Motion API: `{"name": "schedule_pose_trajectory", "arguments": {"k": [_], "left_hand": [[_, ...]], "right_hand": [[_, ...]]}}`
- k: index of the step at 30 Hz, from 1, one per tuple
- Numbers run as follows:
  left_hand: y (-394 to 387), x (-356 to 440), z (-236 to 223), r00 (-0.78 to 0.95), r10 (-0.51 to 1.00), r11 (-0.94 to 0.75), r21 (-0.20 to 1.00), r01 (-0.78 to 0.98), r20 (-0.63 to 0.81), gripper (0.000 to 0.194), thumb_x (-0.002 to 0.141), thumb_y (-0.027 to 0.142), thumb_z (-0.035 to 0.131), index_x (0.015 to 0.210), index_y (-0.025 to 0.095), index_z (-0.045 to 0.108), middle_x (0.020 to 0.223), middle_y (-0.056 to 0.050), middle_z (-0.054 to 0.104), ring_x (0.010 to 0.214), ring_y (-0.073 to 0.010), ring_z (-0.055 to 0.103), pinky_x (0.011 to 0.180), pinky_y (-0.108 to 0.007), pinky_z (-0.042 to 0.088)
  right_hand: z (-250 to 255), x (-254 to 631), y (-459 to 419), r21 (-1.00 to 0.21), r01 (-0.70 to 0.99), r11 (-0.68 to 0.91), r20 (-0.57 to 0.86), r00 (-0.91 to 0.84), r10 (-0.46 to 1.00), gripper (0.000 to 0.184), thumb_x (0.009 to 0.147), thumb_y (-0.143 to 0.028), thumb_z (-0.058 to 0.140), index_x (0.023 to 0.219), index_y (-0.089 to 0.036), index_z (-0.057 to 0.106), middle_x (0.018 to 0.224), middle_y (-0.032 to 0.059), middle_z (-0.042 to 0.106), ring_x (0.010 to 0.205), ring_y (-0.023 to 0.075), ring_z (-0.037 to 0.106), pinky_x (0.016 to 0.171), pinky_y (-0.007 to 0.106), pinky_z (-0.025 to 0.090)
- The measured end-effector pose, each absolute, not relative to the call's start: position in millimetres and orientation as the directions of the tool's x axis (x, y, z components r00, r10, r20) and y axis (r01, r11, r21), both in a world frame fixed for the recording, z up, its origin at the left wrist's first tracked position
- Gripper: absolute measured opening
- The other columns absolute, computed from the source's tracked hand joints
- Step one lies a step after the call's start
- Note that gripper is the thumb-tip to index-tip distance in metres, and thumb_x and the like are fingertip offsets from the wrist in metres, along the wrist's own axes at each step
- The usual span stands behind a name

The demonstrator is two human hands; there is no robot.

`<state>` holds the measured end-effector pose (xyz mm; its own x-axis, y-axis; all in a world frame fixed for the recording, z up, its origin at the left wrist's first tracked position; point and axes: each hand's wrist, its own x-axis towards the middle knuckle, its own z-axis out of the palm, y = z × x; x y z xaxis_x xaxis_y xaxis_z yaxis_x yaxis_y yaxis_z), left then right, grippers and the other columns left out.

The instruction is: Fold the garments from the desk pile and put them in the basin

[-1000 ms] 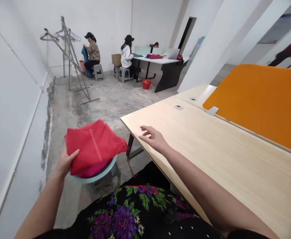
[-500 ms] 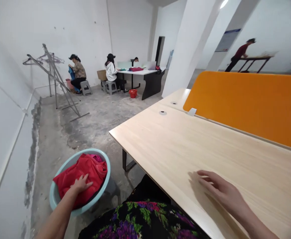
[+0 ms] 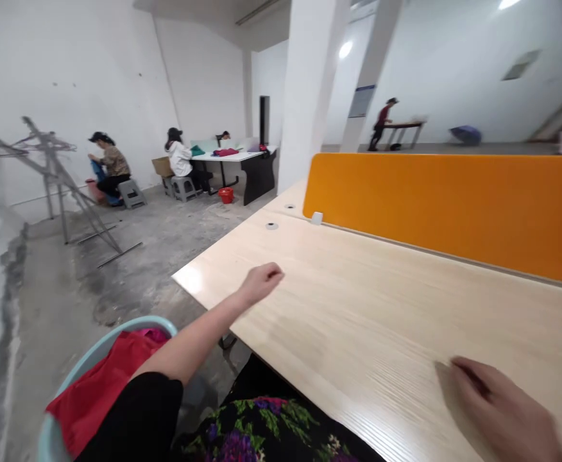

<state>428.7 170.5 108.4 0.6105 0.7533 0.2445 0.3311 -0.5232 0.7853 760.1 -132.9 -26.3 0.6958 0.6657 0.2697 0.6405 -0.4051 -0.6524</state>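
My left hand (image 3: 262, 282) is raised over the left part of the pale wooden desk (image 3: 358, 289), its fingers curled in and no object visible in them. My right hand (image 3: 505, 404), somewhat blurred, hovers low over the desk's near right side. Its fingers are loosely bent, with a gap by the thumb and nothing seen inside. On the floor to the left stands a light blue basin (image 3: 86, 359). Red cloth (image 3: 110, 369) fills it, with a bit of magenta cloth (image 3: 153, 335) at the far side. My left forearm and black sleeve cover part of the basin.
An orange divider (image 3: 435, 212) runs along the desk's far side. Metal racks with hangers (image 3: 52, 160) stand at the left. Beyond are people seated on grey stools, a white table (image 3: 221, 156) and a red bucket (image 3: 226, 195). Another person (image 3: 382, 125) stands at a far table.
My left hand has left the red cloth in the basin and come up over the desk. My right hand has shifted right and nearer. The view has turned to the right.
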Motion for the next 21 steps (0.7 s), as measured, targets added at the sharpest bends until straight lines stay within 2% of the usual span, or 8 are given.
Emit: {"name": "schedule_pose_trajectory", "arguments": {"k": [4,7,9,11,14,16,18,21], "left_hand": [[121.5,549.5,84.4,0.754,0.623,-0.505,0.843,0.184,0.209,0.026,0.081,0.043,0.052,0.078,0.019,0.06,0.06,0.003,0.055,0.055,-0.0108,0.054,0.051,-0.021,0.042],[84.6,598.1,65.5,0.825,0.535,-0.48,0.87,0.117,0.184,0.029,0.085,0.042,0.042,0.077,0.019,0.057,0.058,0.004,0.051,0.051,-0.0111,0.05,0.05,-0.022,0.041],[72.1,610.3,57.3,0.865,0.462,-0.496,0.866,0.069,0.195,0.029,0.084,0.043,0.043,0.073,0.02,0.056,0.062,0.002,0.053,0.058,-0.0133,0.052,0.056,-0.025,0.044],[74.3,613.6,51.7,0.9,0.373,-0.532,0.847,0.008,0.227,0.028,0.081,0.046,0.05,0.073,0.02,0.059,0.072,-0.001,0.06,0.072,-0.0168,0.056,0.068,-0.028,0.046],[94.4,615.2,45.5,0.925,0.323,-0.63,0.775,0.053,0.199,0.032,0.081,0.052,0.052,0.081,0.023,0.063,0.077,0.0,0.065,0.076,-0.0192,0.058,0.072,-0.029,0.045],[106.6,615.5,42.4,0.92,0.352,-0.637,0.765,0.098,0.175,0.035,0.08,0.057,0.051,0.083,0.023,0.062,0.078,0.001,0.066,0.076,-0.0201,0.06,0.069,-0.029,0.046],[113.2,615.0,39.7,0.918,0.369,-0.643,0.753,0.137,0.148,0.038,0.078,0.06,0.051,0.085,0.024,0.062,0.079,0.001,0.067,0.074,-0.0204,0.06,0.066,-0.028,0.046],[116.4,615.2,35.1,0.923,0.367,-0.652,0.74,0.166,0.116,0.04,0.078,0.062,0.051,0.088,0.025,0.062,0.082,0.0,0.068,0.075,-0.0204,0.062,0.065,-0.027,0.047]], "right_hand": [[25.9,715.5,-123.1,-0.615,0.677,-0.405,0.353,0.696,0.626,0.03,0.079,-0.046,0.046,0.082,-0.025,0.066,0.09,0.0073,0.071,0.086,0.0271,0.066,0.075,0.038,0.051],[52.7,697.2,-125.6,-0.588,0.613,-0.527,0.279,0.766,0.579,0.031,0.089,-0.042,0.044,0.086,-0.024,0.068,0.086,0.0055,0.07,0.079,0.0229,0.064,0.071,0.036,0.052],[62.3,694.0,-130.1,-0.552,0.656,-0.515,0.22,0.711,0.668,0.028,0.095,-0.039,0.046,0.1,-0.021,0.067,0.102,0.0077,0.068,0.088,0.0217,0.063,0.077,0.037,0.053],[65.1,696.4,-134.4,-0.539,0.624,-0.566,0.214,0.751,0.624,0.027,0.095,-0.038,0.054,0.114,-0.019,0.062,0.116,0.0077,0.062,0.098,0.0193,0.062,0.085,0.039,0.053],[58.6,707.1,-136.9,-0.53,0.561,-0.636,0.213,0.814,0.541,0.033,0.094,-0.038,0.057,0.12,-0.018,0.059,0.124,0.0073,0.058,0.104,0.0227,0.06,0.088,0.041,0.053],[51.9,718.9,-138.0,-0.531,0.539,-0.654,0.213,0.832,0.513,0.03,0.094,-0.038,0.056,0.116,-0.018,0.061,0.12,0.0061,0.06,0.101,0.0221,0.061,0.086,0.039,0.053],[48.4,737.5,-145.2,-0.543,0.534,-0.648,0.239,0.838,0.49,0.02,0.095,-0.031,0.052,0.106,-0.019,0.064,0.109,0.0036,0.065,0.093,0.0185,0.062,0.082,0.033,0.053],[58.5,782.7,-181.0,-0.58,0.536,-0.613,0.429,0.841,0.329,0.021,0.09,-0.017,0.044,0.092,-0.02,0.065,0.094,0.0032,0.068,0.084,0.0172,0.061,0.078,0.029,0.049]]}}
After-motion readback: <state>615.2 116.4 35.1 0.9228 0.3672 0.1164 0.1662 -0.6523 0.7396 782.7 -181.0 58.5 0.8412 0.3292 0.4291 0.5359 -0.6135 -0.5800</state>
